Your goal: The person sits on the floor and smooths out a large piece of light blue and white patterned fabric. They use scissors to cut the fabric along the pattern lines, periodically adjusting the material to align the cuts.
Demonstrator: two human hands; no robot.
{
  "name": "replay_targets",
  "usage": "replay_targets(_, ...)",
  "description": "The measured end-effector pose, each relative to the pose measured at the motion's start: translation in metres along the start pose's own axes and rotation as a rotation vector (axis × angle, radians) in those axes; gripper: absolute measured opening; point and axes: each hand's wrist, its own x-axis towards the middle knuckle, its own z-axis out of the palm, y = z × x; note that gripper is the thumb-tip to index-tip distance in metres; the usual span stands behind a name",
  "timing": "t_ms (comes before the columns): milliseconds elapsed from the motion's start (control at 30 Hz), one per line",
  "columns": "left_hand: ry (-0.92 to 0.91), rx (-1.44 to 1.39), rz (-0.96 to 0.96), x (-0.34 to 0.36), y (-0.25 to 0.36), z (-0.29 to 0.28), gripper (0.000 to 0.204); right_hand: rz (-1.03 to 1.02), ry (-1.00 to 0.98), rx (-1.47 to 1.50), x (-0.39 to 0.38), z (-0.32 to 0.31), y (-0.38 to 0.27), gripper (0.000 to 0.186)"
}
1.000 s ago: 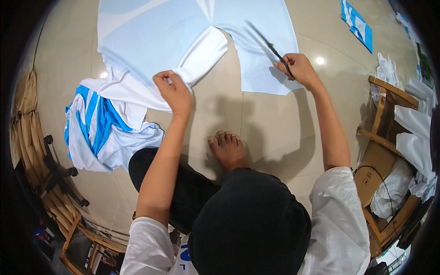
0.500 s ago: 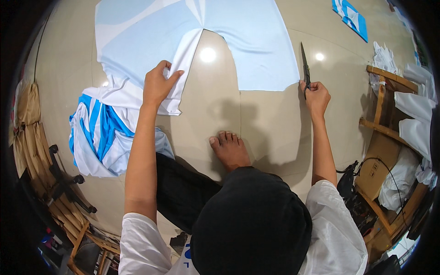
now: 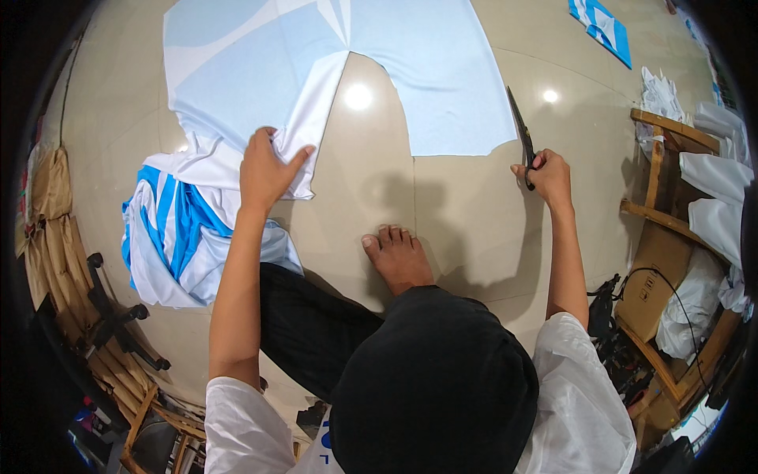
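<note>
A large light-blue and white piece of cloth (image 3: 442, 87) lies flat on the floor, with a curved gap between its two leg-like parts. My left hand (image 3: 266, 170) rests on the white turned-over edge of the left part, thumb spread away from the fingers. Beneath the fingertips the cloth looks slightly rumpled. My right hand (image 3: 549, 175) is closed around the handles of dark scissors (image 3: 521, 126), just right of the cloth's right part. Their blades point away from me and lean left, beside the cloth's edge. A heap of blue and white striped cloth (image 3: 178, 225) lies left of my left forearm.
My bare foot (image 3: 399, 257) is on the tiled floor (image 3: 363, 166) between my arms. A folded blue and white cloth (image 3: 602, 31) lies at the far right. Wooden frames (image 3: 655, 170) with white material and a cardboard box (image 3: 649, 276) stand right. A wheeled chair base (image 3: 110, 312) is left.
My left hand has slid toward me and left along the cloth, and its thumb has spread. My right hand has drawn the scissors slightly nearer me, with the blades tilting more to the left.
</note>
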Motion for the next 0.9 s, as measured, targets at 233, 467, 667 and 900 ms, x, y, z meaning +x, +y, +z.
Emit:
replay_targets(233,0.021,-0.092,0.157,-0.019,-0.017,0.013,0.039,-0.005,0.018,-0.007,-0.024,0.012,0.015,0.042)
replay_targets(467,-0.126,-0.351,0.139,-0.009,-0.002,-0.004,0.038,0.016,0.01,0.009,-0.047,0.012,0.022,0.031)
replay_targets(667,0.418,0.243,-0.119,0.02,-0.123,-0.01,0.07,-0.075,0.159,0.069,-0.044,0.006,-0.033,0.028)
replay_targets(900,0.23,0.218,-0.451,0.024,-0.147,-0.024,0.05,-0.246,0.459,0.065,0.028,0.063,-0.066,0.037)
